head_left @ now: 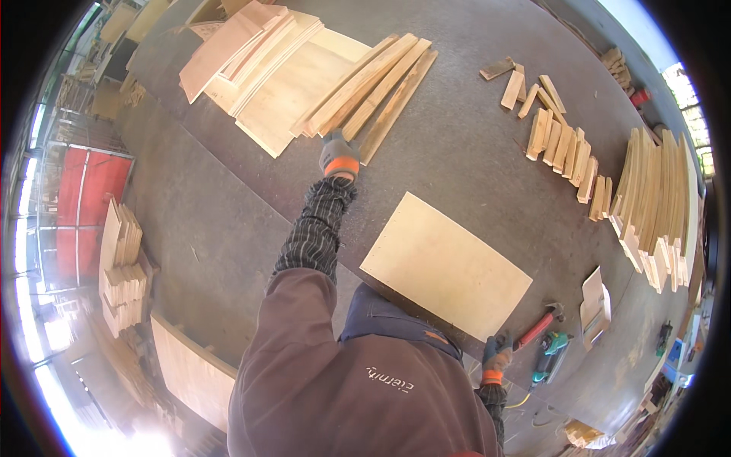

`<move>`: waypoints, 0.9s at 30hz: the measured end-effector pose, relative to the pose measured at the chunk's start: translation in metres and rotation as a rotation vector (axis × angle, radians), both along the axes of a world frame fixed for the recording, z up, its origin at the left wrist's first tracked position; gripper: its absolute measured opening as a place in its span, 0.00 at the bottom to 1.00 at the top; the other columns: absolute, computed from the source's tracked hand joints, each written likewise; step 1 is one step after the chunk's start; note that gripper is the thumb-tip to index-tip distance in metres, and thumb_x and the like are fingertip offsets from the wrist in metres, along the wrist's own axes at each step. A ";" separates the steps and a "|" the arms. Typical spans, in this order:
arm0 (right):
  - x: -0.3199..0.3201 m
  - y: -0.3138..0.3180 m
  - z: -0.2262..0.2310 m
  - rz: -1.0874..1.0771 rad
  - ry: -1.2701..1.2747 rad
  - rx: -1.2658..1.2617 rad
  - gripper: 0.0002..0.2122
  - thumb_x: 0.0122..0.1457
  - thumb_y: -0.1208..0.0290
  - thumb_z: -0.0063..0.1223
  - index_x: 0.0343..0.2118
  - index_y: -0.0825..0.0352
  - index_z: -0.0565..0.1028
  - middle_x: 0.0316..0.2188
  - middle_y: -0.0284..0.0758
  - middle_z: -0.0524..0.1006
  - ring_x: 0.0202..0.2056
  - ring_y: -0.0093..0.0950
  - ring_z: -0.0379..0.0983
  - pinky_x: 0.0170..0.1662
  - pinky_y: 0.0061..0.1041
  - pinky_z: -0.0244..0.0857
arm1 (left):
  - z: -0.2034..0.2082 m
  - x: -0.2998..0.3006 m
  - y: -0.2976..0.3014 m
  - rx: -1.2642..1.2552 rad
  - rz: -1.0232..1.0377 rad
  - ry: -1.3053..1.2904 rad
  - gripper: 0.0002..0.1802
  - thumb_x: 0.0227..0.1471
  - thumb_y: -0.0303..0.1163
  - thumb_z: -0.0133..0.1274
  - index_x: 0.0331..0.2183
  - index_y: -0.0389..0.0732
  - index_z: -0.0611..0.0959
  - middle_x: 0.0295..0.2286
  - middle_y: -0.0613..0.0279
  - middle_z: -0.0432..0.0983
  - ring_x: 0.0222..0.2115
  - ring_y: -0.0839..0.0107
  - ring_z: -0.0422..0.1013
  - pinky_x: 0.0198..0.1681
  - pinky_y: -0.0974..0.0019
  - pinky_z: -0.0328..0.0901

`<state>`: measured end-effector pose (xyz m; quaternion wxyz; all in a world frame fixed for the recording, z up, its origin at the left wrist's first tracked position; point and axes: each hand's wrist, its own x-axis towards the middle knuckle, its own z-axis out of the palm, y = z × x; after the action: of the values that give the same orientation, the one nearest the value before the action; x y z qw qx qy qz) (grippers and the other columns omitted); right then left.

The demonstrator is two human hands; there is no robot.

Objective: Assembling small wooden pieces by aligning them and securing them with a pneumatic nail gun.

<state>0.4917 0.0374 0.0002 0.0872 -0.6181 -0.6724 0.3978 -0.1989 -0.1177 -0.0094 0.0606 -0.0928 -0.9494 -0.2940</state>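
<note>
My left hand [339,155], in a grey glove with an orange cuff, reaches forward to the near ends of several long wooden strips [381,84]. Its fingers are closed around the end of one strip, partly hidden by the back of the glove. A rectangular plywood panel [448,263] lies flat in front of my body. Beside that panel's near right corner is my right hand [496,356], gloved too; its finger position is unclear. Close to it lie a claw hammer [535,327] with a red handle and a green nail gun [550,356] with a yellow hose.
Stacked plywood sheets [282,84] lie left of the strips. Short wood blocks [560,145] are scattered at the right, near a row of long boards [656,206]. More wood pieces [122,266] stand at the left, with a curved-edged panel [194,369] below.
</note>
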 end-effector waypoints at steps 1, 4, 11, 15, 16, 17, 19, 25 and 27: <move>0.001 -0.001 -0.004 -0.003 0.012 0.011 0.30 0.57 0.75 0.61 0.65 0.70 0.69 0.46 0.43 0.80 0.46 0.32 0.79 0.49 0.32 0.74 | 0.002 -0.003 0.005 -0.076 0.022 -0.016 0.28 0.53 0.41 0.63 0.52 0.37 0.82 0.49 0.37 0.79 0.46 0.40 0.78 0.49 0.46 0.74; 0.003 -0.001 -0.010 -0.003 0.027 0.036 0.30 0.57 0.74 0.62 0.65 0.70 0.69 0.45 0.43 0.81 0.44 0.31 0.79 0.48 0.32 0.75 | 0.009 -0.011 0.011 -0.160 0.044 -0.007 0.32 0.53 0.43 0.63 0.56 0.37 0.79 0.50 0.38 0.79 0.46 0.42 0.79 0.50 0.47 0.74; -0.006 0.004 0.012 0.026 -0.114 0.101 0.29 0.57 0.72 0.62 0.64 0.66 0.71 0.44 0.42 0.82 0.43 0.33 0.81 0.48 0.33 0.75 | 0.017 -0.036 0.002 -0.078 -0.157 -0.262 0.26 0.52 0.43 0.64 0.47 0.34 0.85 0.38 0.41 0.84 0.40 0.50 0.82 0.48 0.53 0.75; 0.014 0.004 0.007 -0.046 -0.124 0.125 0.30 0.57 0.71 0.62 0.64 0.65 0.71 0.44 0.42 0.82 0.44 0.33 0.80 0.47 0.33 0.75 | 0.038 -0.010 0.011 0.450 -0.195 -0.722 0.26 0.51 0.39 0.65 0.47 0.31 0.86 0.31 0.50 0.85 0.29 0.69 0.77 0.36 0.66 0.74; 0.018 0.013 -0.001 -0.082 -0.032 0.116 0.30 0.57 0.71 0.62 0.65 0.65 0.71 0.44 0.42 0.82 0.45 0.33 0.80 0.48 0.33 0.74 | 0.039 -0.003 0.004 0.441 -0.211 -0.732 0.26 0.51 0.39 0.65 0.47 0.31 0.86 0.31 0.50 0.85 0.29 0.69 0.77 0.36 0.66 0.74; 0.020 0.017 -0.005 -0.119 0.055 0.107 0.30 0.57 0.70 0.62 0.65 0.65 0.71 0.45 0.41 0.82 0.46 0.33 0.80 0.49 0.33 0.74 | 0.033 0.000 -0.011 0.407 -0.301 -0.587 0.25 0.51 0.37 0.66 0.47 0.32 0.86 0.33 0.49 0.84 0.29 0.67 0.78 0.36 0.65 0.74; -0.013 0.029 0.021 -0.009 -0.021 0.167 0.31 0.58 0.70 0.62 0.66 0.65 0.70 0.46 0.41 0.81 0.47 0.33 0.79 0.51 0.33 0.73 | 0.023 0.017 -0.020 0.351 -0.425 -0.482 0.24 0.50 0.34 0.66 0.48 0.32 0.85 0.35 0.49 0.83 0.30 0.65 0.78 0.37 0.64 0.74; -0.036 0.094 0.016 -0.034 0.124 0.239 0.28 0.65 0.74 0.59 0.69 0.62 0.69 0.49 0.38 0.79 0.50 0.29 0.76 0.54 0.31 0.73 | 0.038 0.059 0.021 -0.005 -0.914 -0.014 0.24 0.49 0.19 0.64 0.50 0.37 0.83 0.46 0.47 0.78 0.41 0.47 0.78 0.45 0.58 0.75; -0.033 0.120 -0.009 0.112 -0.061 0.553 0.29 0.61 0.68 0.65 0.66 0.60 0.72 0.40 0.39 0.83 0.40 0.32 0.81 0.43 0.29 0.76 | 0.016 0.062 0.022 -0.072 -0.948 -0.072 0.24 0.48 0.18 0.64 0.50 0.37 0.83 0.46 0.47 0.78 0.43 0.46 0.78 0.46 0.57 0.75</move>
<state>0.4590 0.1570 -0.0087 0.2102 -0.5446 -0.7907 0.1846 -0.1369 -0.0956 0.0064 -0.1163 -0.5076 -0.8135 -0.2590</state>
